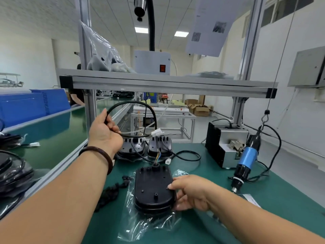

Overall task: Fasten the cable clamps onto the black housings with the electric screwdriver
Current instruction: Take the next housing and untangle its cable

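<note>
A black housing (152,188) lies back-up on a clear plastic bag (149,221) on the green mat. My right hand (191,191) grips its right edge. My left hand (105,131) is raised and holds the housing's black cable (139,103), looped in the air, with a white connector (157,133) at its end. A heap of small black cable clamps (112,191) lies left of the housing. The blue-and-black electric screwdriver (246,157) hangs from a hook at the right, tip down.
Two more black housings (133,147) (161,146) stand behind, one with a cable and white plug. A black and silver screw feeder (225,143) sits at the back right. An aluminium shelf (167,81) spans overhead. A green conveyor (52,138) runs at the left.
</note>
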`<state>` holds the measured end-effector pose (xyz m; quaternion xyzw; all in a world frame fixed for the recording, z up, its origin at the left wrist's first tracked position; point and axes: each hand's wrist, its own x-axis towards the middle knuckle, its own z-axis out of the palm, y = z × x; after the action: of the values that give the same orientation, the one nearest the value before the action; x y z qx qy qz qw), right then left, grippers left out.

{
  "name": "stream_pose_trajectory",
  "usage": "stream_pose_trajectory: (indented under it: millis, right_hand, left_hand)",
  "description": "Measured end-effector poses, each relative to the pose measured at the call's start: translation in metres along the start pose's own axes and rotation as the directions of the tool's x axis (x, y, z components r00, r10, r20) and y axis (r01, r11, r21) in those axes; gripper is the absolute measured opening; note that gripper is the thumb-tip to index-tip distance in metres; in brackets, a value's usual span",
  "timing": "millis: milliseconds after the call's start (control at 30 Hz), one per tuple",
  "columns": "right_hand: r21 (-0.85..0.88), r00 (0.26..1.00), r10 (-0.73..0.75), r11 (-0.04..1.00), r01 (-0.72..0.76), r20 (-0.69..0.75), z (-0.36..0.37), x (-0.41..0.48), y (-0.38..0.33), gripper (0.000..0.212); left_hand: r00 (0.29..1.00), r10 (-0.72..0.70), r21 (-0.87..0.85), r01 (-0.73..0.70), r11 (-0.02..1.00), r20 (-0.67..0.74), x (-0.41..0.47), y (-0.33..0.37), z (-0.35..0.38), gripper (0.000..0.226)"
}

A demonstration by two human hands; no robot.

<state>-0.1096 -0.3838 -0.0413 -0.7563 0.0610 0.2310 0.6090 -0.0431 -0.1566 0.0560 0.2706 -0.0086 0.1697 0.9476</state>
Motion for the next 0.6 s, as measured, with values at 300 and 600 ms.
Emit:
stream_pose_trajectory:
  millis: [300, 600]
  right_hand:
    - [-0.062, 0.999, 0.018, 0.998, -0.016, 0.034, -0.001, -0.011, -0.001, 0.03]
    - [-0.413, 0.815, -0.537, 0.807, 0.422, -0.217, -0.009, -0.032, -0.06, 0.066]
  left_hand:
    - [0.995, -0.092, 0.152, 0.086, 0.985, 0.035, -0.018, 0.018, -0.008, 0.035]
    - [0.968, -0.243, 0.318, 0.214, 0.924, 0.057, -0.028, 0.026, 0.007, 0.039]
